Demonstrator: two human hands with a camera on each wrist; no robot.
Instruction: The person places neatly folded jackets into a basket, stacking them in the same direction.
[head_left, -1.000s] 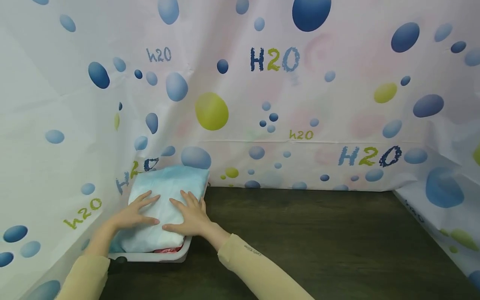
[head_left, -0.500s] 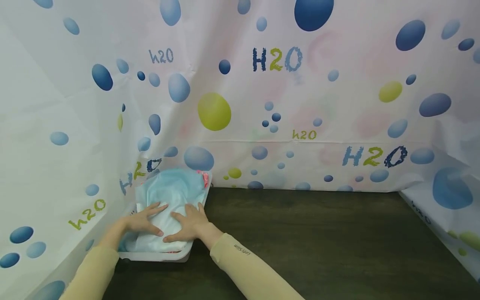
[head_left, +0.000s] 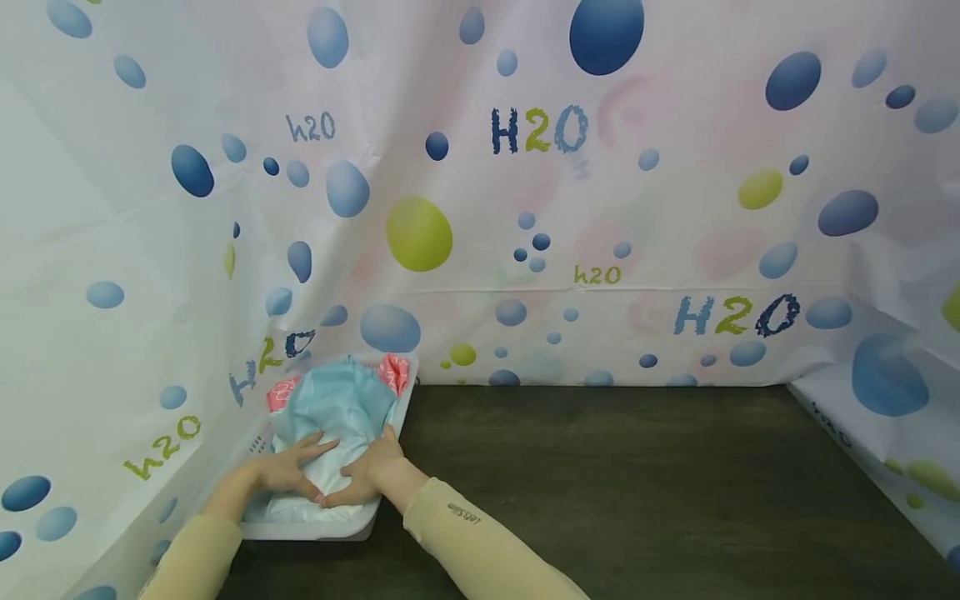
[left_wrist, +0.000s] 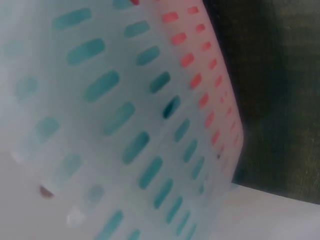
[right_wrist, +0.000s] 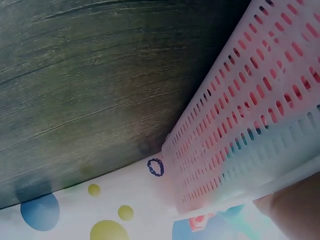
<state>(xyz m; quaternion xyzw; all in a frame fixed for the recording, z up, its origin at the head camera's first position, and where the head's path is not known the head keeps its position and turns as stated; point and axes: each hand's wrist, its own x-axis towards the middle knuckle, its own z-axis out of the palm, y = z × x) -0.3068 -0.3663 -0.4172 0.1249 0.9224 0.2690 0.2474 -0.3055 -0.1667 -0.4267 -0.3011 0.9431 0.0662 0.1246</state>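
A light blue, silky cloth lies bunched in a white slotted plastic basket at the left of the table. Both hands press on it with fingers spread: the left hand on its left side, the right hand on its right, thumbs almost meeting. Red-pink patterned cloth shows beyond the blue at the back corners. Through the slots of the basket in the right wrist view, pink fabric fills most of the side. The left wrist view has the basket wall with blue and pink behind its holes.
A white sheet printed with blue and green dots and "H2O" lettering hangs behind and along both sides. The basket stands close to its left side. Dark wood-grain table extends to the right of the basket.
Both hands have pushed down and toward the near side of the basket. The blue cloth has gone from a flat, high stack to a lower, crumpled heap, uncovering pink cloth at both back corners.
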